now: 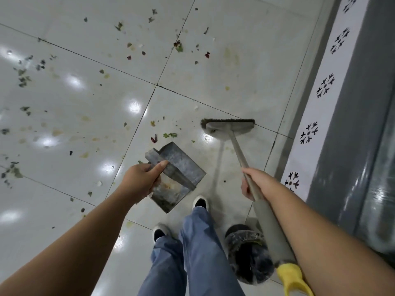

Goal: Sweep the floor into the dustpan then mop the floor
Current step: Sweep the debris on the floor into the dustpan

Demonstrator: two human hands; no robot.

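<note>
You are looking straight down at a glossy pale tiled floor (224, 67) with dark grout lines and bright spots of reflected ceiling light. Scraps (177, 46) of green, red and yellowish litter lie scattered across the tiles, thickest toward the top and left, with faint yellowish smears among them.

Your left hand (141, 181) curls its grip round the handle of a grey metal dustpan (177, 171), thumb laid along the top; the pan hangs tilted just in front of your feet. Your right hand (254, 184) wraps its grip round the grey shaft of a broom (228, 127), whose head sits on the floor ahead and to the right of the pan, apart from it. The shaft ends in a yellow cap (292, 278) near your right forearm.

Your blue trousers (198, 242) and white shoes (200, 202) show at the bottom. A dark, fuzzy mop head (248, 253) rests on the floor just right of your legs. Along the right edge runs a grey wall (361, 124) with a white strip (324, 86) printed with black snowflake-like marks.
</note>
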